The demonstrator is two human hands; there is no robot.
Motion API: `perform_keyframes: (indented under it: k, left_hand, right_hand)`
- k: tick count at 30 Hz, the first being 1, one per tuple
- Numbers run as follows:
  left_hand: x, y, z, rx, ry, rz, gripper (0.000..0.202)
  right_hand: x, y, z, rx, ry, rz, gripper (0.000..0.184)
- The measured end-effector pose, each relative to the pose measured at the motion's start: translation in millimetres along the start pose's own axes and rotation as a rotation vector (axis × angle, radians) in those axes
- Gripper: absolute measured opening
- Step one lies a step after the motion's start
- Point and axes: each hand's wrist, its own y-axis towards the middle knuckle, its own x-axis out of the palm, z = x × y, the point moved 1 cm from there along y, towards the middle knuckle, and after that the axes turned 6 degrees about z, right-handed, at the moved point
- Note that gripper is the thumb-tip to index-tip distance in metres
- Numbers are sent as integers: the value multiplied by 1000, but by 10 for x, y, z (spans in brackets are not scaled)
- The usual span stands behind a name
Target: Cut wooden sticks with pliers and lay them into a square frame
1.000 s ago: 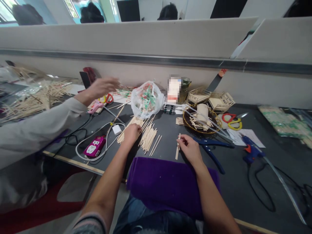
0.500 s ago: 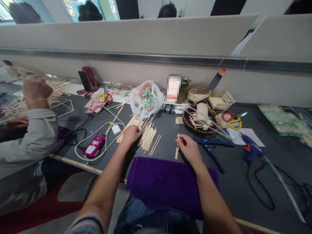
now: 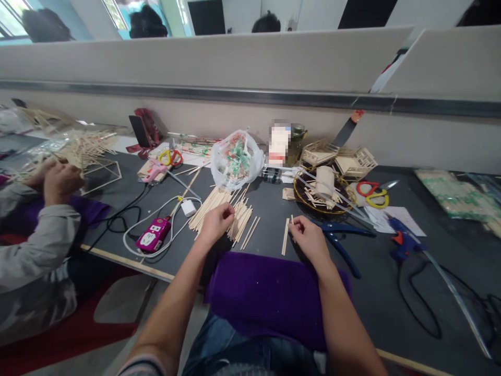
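My left hand [image 3: 213, 223] hovers over a pile of thin wooden sticks [image 3: 230, 211] on the dark table [image 3: 391, 292], fingers pinched on a stick from the pile. My right hand [image 3: 309, 237] rests on the table with fingers curled, pinching a short stick end beside a small bundle of sticks [image 3: 285, 236] that lies flat. A purple cloth [image 3: 266, 297] covers my lap at the table's front edge.
A plastic bag [image 3: 236, 159], a wire basket of stick pieces [image 3: 324, 190], stick-built frames [image 3: 340, 156], scissors [image 3: 371, 193], blue pliers [image 3: 340, 240], a blue glue gun [image 3: 405, 243], and a pink power strip [image 3: 152, 235] lie around. At the left, another person's hands [image 3: 58, 180] work at more sticks.
My left hand lifted off the pile and drew back, pinching a stick. My right hand laid its sticks flat. The person at the left pulled the reaching arm back.
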Motion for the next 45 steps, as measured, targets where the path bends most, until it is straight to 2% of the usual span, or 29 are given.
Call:
perform_keyframes:
  k: [2, 5, 7, 10, 19, 25, 28, 31, 34, 37, 41, 45]
  left_hand:
    - [123, -124, 151, 98, 131, 32, 20]
    - [341, -285, 319, 244, 309, -37, 23]
    - [459, -349, 364, 329, 381, -99, 19]
    - [536, -366, 332, 369, 441, -118, 18]
    - [374, -178, 9, 316, 586, -53, 29]
    - [273, -117, -29, 311, 476, -33, 27]
    - [229, 14, -17, 220, 423, 44, 28]
    - [214, 276, -2, 121, 437, 70, 28]
    - [254, 581, 30, 87, 530, 18, 27]
    - [328, 804, 86, 129, 654, -52, 28]
    - [405, 928, 158, 149, 712, -151, 30]
    - [405, 968, 218, 111, 715, -148, 27]
  right_hand:
    - [9, -7, -16, -19, 18, 2, 24]
    - [12, -14, -27, -34, 38, 23, 25]
    - [10, -16, -28, -46, 48, 37, 26]
    - [12, -16, -27, -65, 68, 42, 26]
    - [35, -20, -37, -59, 70, 21, 25]
    - [33, -27, -54, -81, 68, 22, 25]
    - [32, -29, -62, -92, 64, 28, 25]
    - [41, -32, -68, -98, 61, 25, 24]
    - [57, -31, -69, -117, 59, 22, 23]
    - [77, -23, -63, -139, 44, 37, 22]
    - [100, -16, -61, -159, 25, 36, 20]
    - [104, -21, -76, -186, 7, 40, 18]
